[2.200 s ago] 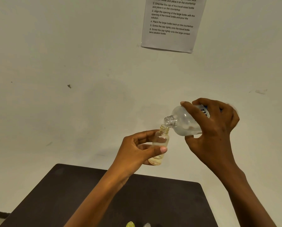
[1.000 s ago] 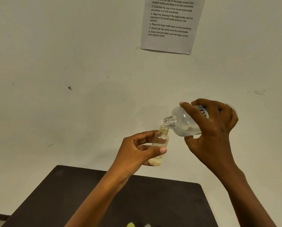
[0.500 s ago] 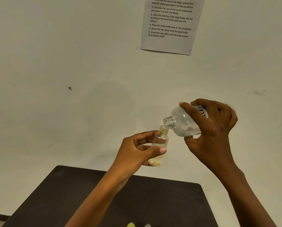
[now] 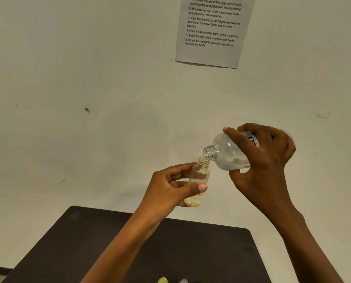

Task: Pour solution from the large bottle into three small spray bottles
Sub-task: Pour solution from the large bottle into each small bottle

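Observation:
My left hand (image 4: 166, 186) grips a small clear yellowish spray bottle (image 4: 198, 180), uncapped and nearly upright, held in the air above the far edge of the dark table (image 4: 88, 246). My right hand (image 4: 264, 160) holds the large clear bottle (image 4: 227, 152) tipped to the left, its open threaded neck touching the small bottle's mouth. A little liquid lies in the small bottle's base. A label with dark print shows between my right fingers.
The tops of a yellow-green cap (image 4: 162, 280) and a clear cap (image 4: 183, 280) poke up at the bottom edge of the view. A printed instruction sheet (image 4: 213, 31) hangs on the pale wall behind.
Both hands and both bottles stay in almost the same pose; the large bottle remains tipped over the small one. The view has shifted very slightly.

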Tool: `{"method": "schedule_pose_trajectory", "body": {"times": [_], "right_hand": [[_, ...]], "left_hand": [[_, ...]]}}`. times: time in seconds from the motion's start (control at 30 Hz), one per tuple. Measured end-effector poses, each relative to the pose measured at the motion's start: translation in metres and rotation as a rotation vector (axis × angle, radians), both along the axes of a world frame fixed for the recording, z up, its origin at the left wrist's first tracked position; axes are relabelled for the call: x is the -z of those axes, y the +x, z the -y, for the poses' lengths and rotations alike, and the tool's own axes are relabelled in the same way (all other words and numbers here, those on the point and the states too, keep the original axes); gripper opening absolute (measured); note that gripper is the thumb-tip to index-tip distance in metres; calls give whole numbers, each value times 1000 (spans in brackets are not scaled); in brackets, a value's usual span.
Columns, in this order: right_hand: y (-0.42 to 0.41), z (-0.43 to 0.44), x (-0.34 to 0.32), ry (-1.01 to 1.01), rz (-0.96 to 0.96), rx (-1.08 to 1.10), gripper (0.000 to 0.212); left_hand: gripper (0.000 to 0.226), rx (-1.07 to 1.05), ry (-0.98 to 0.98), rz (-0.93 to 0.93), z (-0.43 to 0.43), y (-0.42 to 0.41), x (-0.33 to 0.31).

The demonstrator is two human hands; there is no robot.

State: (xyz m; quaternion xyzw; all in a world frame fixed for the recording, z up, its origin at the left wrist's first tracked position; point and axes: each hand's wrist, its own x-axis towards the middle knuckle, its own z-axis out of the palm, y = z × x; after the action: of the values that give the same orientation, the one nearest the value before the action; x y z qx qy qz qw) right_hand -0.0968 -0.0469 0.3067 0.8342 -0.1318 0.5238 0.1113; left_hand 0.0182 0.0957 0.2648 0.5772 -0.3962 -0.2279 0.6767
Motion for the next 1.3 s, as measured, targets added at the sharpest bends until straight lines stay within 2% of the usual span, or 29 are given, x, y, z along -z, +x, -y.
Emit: {"method": "schedule_pose_trajectory", "body": {"times": [0.93, 1.3], "right_hand": [[-2, -2, 1, -12, 4, -13, 70], [-2, -1, 2, -1, -13, -21, 79]], "left_hand": [[40, 1, -19, -3, -3, -3, -1], [38, 5, -26, -4, -3, -2, 0]]}}
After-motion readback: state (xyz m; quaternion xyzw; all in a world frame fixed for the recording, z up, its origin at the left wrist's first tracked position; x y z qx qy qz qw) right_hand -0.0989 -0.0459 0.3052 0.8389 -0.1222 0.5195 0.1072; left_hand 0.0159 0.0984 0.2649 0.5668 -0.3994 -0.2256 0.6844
